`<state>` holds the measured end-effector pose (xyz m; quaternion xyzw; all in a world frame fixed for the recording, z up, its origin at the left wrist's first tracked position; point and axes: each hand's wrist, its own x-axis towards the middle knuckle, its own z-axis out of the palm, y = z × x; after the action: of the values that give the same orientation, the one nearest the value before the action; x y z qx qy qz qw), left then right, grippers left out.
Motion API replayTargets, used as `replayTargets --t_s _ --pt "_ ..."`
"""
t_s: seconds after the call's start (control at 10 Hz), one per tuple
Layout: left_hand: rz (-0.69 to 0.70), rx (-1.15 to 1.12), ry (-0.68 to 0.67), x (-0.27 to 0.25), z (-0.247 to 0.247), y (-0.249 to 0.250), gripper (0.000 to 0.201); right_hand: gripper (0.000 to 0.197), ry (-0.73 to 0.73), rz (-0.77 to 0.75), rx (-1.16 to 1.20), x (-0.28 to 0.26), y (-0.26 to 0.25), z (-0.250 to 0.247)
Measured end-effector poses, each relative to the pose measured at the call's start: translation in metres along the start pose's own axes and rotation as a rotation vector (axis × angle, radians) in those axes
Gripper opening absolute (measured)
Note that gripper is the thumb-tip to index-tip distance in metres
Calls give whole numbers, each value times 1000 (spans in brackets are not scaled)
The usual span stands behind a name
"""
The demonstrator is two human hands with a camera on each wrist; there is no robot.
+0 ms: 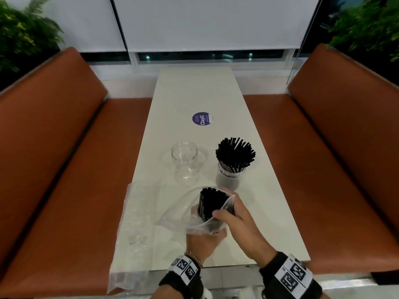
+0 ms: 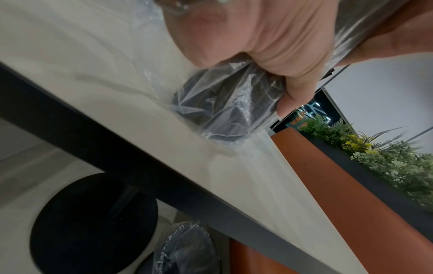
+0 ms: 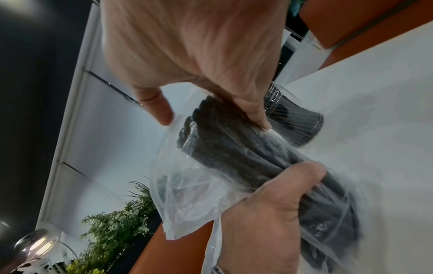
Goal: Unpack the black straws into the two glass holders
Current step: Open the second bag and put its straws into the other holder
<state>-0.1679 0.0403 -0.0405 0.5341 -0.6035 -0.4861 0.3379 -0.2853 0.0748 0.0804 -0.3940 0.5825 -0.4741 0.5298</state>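
A clear plastic bag with a bundle of black straws is held over the near end of the white table. My left hand grips the bag's lower part around the straws, and its fist shows wrapped round them. At the bag's open mouth, my right hand curls round the straw tops, fingers on the straws and thumb at the bag's edge. Beyond stand an empty glass holder and, to its right, a holder full of black straws.
A loose clear plastic sheet lies along the table's near left edge. A round purple sticker sits mid-table. Orange benches flank both sides. Under the table are a black base and a plastic-lined bin.
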Motion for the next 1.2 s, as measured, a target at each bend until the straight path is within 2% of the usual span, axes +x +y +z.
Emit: replayTargets --t_s 0.1,0.2,0.3,0.4,0.5,0.7,0.8,0.9,1.0,1.1,1.2 --pt "-17 -24 31 3 -2 3 76 66 22 16 -20 -3 0 -3" --pt "-2 -22 9 -2 -6 3 70 67 28 16 -41 -3 0 -7" --pt "-34 -101 1 -8 -9 2 68 68 70 -12 -108 -3 3 -10" --pt "-6 -113 -8 -10 -8 0 70 71 72 -6 -169 -8 6 -14" --pt "150 -59 37 -4 -9 6 86 68 80 -41 -200 -9 8 -19" --pt "80 -51 -30 -6 -7 0 70 26 198 -71 -63 0 9 -30" --pt "232 4 -23 -2 -5 -2 74 28 224 -61 -104 2 12 -32" --pt "140 36 -59 -8 -4 3 55 44 188 -84 -233 2 3 -33" --pt "303 238 13 -5 -6 -7 35 59 -11 -21 -307 8 -15 -43" --pt "229 148 4 -1 -8 6 69 82 -333 89 -516 18 -45 -54" --pt "129 66 -2 -1 -6 6 73 104 -508 103 -895 29 -81 -49"
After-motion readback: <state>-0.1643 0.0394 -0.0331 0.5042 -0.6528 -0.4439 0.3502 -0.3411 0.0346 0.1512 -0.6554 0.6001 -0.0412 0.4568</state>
